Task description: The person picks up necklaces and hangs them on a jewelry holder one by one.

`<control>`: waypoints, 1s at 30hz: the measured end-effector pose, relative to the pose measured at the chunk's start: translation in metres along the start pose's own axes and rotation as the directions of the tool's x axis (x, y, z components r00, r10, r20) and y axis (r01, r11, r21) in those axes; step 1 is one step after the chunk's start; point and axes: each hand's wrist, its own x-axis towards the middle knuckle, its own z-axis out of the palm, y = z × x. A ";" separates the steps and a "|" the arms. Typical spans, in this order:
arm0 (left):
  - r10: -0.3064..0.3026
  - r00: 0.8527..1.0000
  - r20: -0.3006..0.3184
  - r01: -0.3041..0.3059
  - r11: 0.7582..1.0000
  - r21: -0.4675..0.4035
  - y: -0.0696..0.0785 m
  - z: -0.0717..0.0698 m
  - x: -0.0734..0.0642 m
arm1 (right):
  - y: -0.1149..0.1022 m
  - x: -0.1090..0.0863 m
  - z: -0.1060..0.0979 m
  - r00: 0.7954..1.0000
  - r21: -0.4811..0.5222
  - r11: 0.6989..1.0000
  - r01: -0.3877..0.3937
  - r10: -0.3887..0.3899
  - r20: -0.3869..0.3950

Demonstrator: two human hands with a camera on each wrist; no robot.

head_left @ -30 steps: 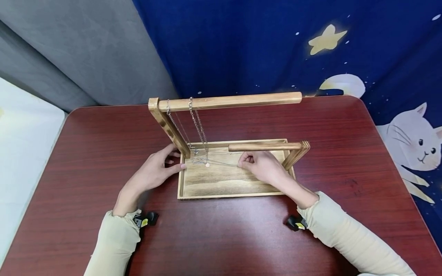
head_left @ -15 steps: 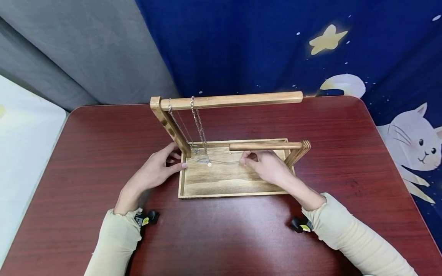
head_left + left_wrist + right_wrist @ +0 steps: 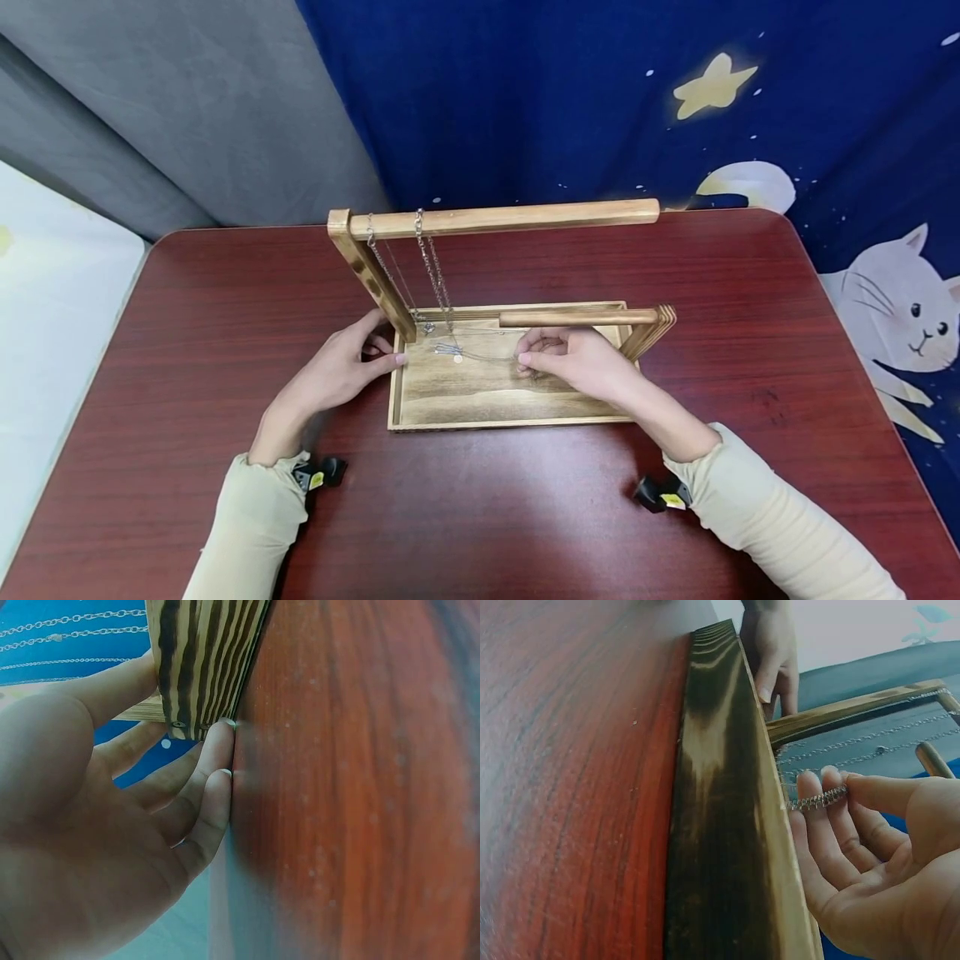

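A wooden jewelry stand [image 3: 491, 410] has a tray base and two raised bars. At the tray's left end my left hand [image 3: 337, 367] grips the wall, thumb on the rim; in the left wrist view, fingertips [image 3: 217, 746] reach its lower edge. My right hand [image 3: 573, 358] is over the tray, under the lower bar [image 3: 573, 318]. It pinches a silver chain [image 3: 817, 799] between thumb and fingers. The chain trails left to a small bundle in the tray, beside a round pendant [image 3: 458, 359]. Another thin chain [image 3: 487, 332] lies farther back.
Silver necklaces [image 3: 431, 267] hang from the upper bar [image 3: 510, 218] near its left post [image 3: 375, 279]. The lower bar's post [image 3: 647, 333] rises at the tray's right end. The stand sits on a reddish wooden table [image 3: 480, 517], with a blue curtain [image 3: 510, 100] behind.
The chain in the tray has slid right, its far end bunching closer to my right hand. My right hand has turned slightly and its forearm shifted right. My left hand stays in place.
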 end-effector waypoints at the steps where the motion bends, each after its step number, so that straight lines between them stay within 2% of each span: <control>1: 0.000 1.000 0.000 0.000 1.000 0.000 0.000 0.000 0.000 | 0.000 0.000 0.000 1.000 0.034 0.999 0.004 -0.005 0.011; 4: 0.003 1.000 -0.002 -0.003 1.000 -0.002 0.000 0.000 0.000 | -0.002 -0.003 -0.002 0.999 0.104 0.994 0.014 -0.019 0.040; 11: 0.011 1.000 -0.012 -0.011 1.000 -0.001 -0.001 0.001 0.000 | -0.004 -0.009 -0.002 0.998 0.131 0.991 0.011 -0.018 0.054; 30: 0.007 1.000 -0.019 -0.007 1.000 -0.005 -0.003 0.001 0.000 | -0.012 -0.018 -0.004 0.999 -0.026 0.999 0.036 -0.035 0.020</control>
